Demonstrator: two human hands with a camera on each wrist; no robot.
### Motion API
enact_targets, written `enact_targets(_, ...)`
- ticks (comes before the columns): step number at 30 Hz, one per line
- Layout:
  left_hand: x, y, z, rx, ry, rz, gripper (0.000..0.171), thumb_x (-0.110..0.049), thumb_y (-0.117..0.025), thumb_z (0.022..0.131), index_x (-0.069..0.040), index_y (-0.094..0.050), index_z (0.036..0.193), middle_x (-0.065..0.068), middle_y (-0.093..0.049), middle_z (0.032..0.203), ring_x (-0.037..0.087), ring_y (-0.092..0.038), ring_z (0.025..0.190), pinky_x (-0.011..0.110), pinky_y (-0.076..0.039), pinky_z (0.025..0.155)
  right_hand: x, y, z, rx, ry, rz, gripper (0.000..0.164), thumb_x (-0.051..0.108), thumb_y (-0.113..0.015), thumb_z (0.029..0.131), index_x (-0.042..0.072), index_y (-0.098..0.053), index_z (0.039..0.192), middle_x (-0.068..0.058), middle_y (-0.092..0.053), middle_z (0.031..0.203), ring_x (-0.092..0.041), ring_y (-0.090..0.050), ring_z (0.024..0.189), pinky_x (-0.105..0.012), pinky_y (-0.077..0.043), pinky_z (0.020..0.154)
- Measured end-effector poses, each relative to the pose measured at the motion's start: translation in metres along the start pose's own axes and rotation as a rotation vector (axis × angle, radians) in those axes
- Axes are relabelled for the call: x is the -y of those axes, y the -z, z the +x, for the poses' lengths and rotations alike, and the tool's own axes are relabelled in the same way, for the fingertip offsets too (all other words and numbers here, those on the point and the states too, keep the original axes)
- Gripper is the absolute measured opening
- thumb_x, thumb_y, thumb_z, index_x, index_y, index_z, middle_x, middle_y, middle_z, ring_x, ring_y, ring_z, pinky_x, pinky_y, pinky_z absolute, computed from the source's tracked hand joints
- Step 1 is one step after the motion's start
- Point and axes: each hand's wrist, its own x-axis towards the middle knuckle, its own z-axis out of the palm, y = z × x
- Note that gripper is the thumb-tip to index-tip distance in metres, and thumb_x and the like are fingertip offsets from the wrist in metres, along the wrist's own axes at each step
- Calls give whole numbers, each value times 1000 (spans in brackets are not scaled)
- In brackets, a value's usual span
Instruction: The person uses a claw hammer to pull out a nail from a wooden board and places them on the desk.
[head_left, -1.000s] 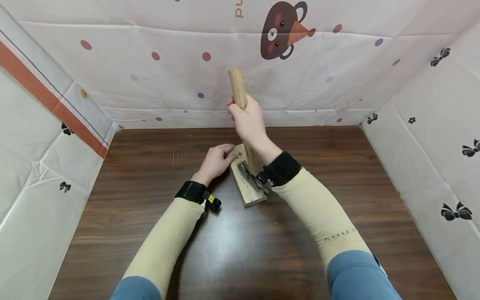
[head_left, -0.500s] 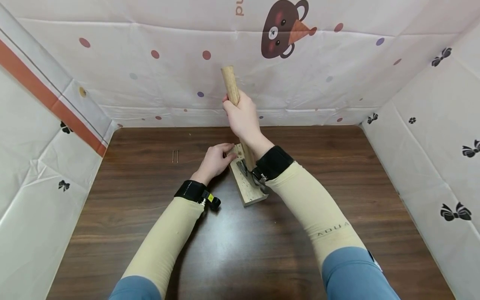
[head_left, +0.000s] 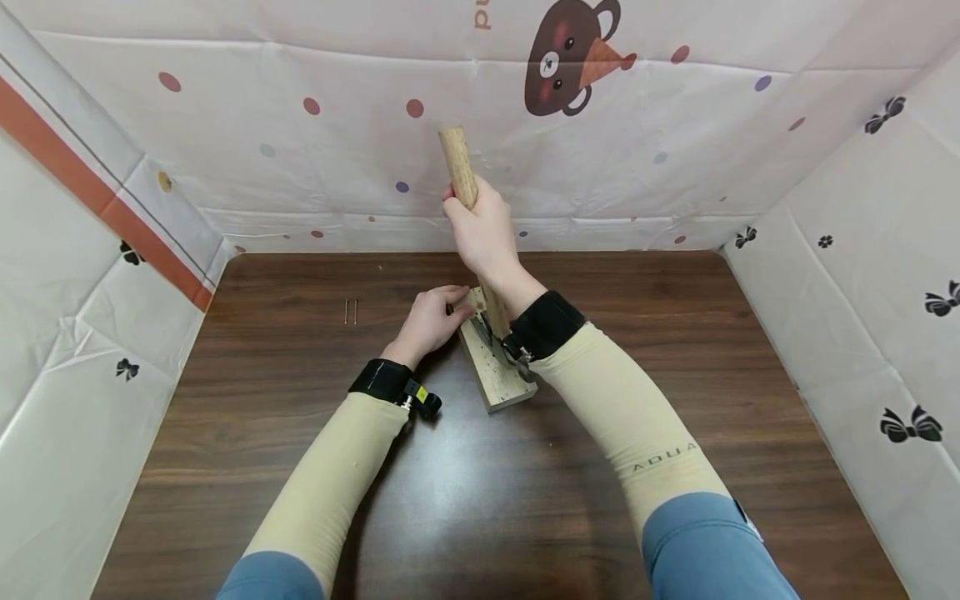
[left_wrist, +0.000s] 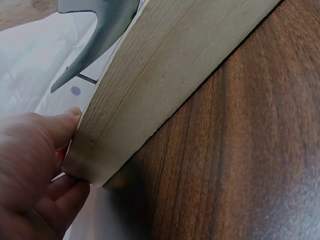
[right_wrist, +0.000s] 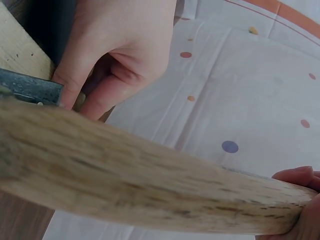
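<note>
Overall, the largest thing around the wooden block (head_left: 492,368) is a pale sheet (head_left: 360,158) with coloured dots, standing beyond the block's far end and off to both of its sides. Next comes the dark wood-grain bench (head_left: 262,442), spreading out under the block. From the block's near side reach two cream sleeves, the right sleeve (head_left: 637,417) to the right of it and the left sleeve (head_left: 330,475) to the left. The hammer (head_left: 459,171) is on top of the block, metal head down at the upper face, wooden handle slanting up over the far end. The block itself, long, pale and pitted with small holes, lies on the bench. Above it, the right hand (head_left: 483,229) has its grip wrapped round the handle, below the free end. At the block's far left corner, the left hand (head_left: 429,321) has its grip pinching that end between thumb and fingers. The hammer's curved claw (left_wrist: 97,47) sits over the block's upper face, and a nail (left_wrist: 88,78) sticks out of that face up to it; whether it is in the slot I cannot tell. Two loose nails (head_left: 356,312) lie side by side, well apart from the block, to its left.
</note>
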Motion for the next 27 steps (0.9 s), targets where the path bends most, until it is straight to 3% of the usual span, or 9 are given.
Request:
enact_targets(10,1,-2,1,-6,4,-8,47,-26,-69,107,0,-64,145,16,-64,147,33,-57,141,44,-42,118,-2,3,-9,-32,70,44,13,17,-59,103,17,-69,111,-5,-54,71,-20,-44,56,-33,-36,54)
enact_targets(22,4,-4,1,-2,10,-23,47,-30,-66,109,-2,-63,147,14,-63,150,30,-55,143,42,-41,119,-3,10,-17,-31,90,82,14,17,-56,106,17,-67,113,-6,-48,66,-20,-38,50,-33,-33,50)
enact_targets(27,4,-3,1,-8,8,-18,48,-30,-66,109,-1,-63,147,14,-63,149,31,-55,143,42,-41,119,-2,13,-23,-51,100,114,16,15,-56,105,13,-68,115,-5,-44,65,-19,-35,50,-33,-31,51)
